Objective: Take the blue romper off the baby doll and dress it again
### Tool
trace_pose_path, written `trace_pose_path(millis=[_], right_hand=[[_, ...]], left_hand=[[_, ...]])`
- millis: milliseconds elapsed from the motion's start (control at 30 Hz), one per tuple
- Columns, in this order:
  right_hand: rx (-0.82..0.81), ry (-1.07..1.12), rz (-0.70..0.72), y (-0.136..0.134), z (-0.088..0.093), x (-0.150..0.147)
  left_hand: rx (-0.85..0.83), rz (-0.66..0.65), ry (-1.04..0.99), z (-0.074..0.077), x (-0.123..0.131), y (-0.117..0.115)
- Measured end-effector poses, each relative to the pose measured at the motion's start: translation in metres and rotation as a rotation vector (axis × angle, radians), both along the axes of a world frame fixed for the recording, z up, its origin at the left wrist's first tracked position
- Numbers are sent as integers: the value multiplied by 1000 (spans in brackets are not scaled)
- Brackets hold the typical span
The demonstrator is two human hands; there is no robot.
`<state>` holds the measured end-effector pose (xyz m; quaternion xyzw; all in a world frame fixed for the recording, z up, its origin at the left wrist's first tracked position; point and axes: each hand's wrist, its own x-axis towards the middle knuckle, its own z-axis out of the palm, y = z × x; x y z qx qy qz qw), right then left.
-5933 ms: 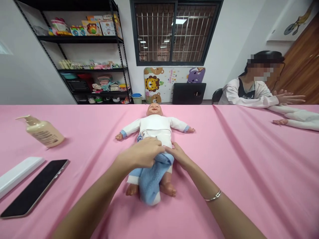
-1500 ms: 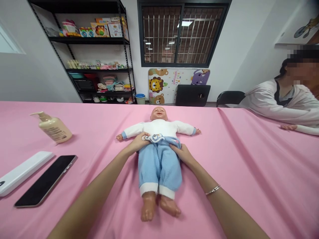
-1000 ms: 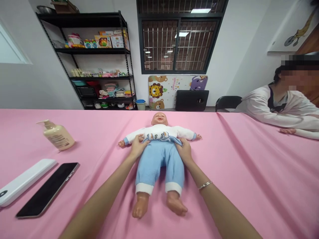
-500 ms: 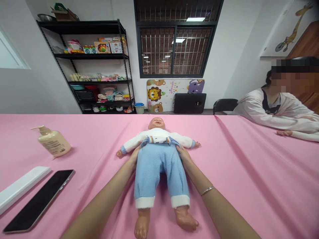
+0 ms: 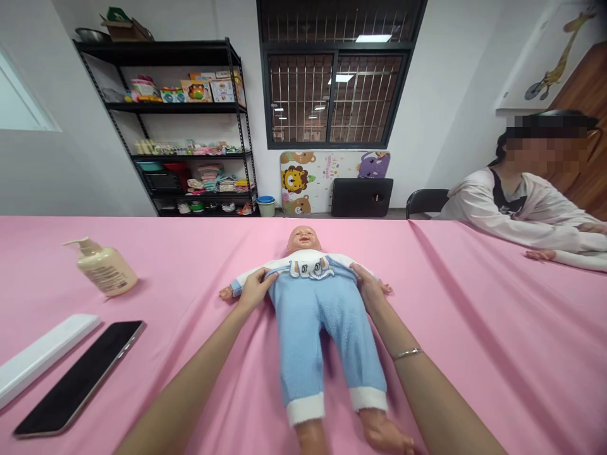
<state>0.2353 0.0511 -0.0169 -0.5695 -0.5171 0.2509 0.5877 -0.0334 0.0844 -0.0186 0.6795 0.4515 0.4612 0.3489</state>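
A baby doll (image 5: 304,239) lies on its back on the pink cloth, head away from me and feet toward me. It wears a white top and a light blue romper (image 5: 303,328) with white cuffs and an animal-face patch at the chest. My left hand (image 5: 256,285) pinches the romper's upper edge at the doll's left-hand side in view. On the opposite side, my right hand (image 5: 368,284) grips the other upper edge, its fingers partly hidden by the fabric. Between both hands the cloth edge is stretched across the chest.
On the left of the pink-covered table (image 5: 190,253) are a cream pump bottle (image 5: 107,272), a long white case (image 5: 47,354) and a dark phone (image 5: 83,376). A person (image 5: 512,202) leans on the table at right, near another doll's arm (image 5: 569,257). Shelves (image 5: 175,107) stand behind.
Both hands have pulled the romper's upper edge up toward the doll's chest and spread it wider. The doll's legs have shifted right, and the animal-face patch now shows flat.
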Motion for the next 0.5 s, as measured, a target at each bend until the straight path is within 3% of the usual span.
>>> trace_pose_path(millis=[133, 267, 400, 500], right_hand=[[-50, 52, 23, -4, -6, 2], [-86, 77, 62, -7, -14, 2], [-103, 87, 117, -5, -19, 3], [-101, 85, 164, -1, -21, 4]], left_hand=[[5, 158, -143, -14, 1, 10], [32, 307, -153, -17, -7, 12], [207, 437, 38, -13, -13, 1], [317, 364, 201, -12, -6, -8]])
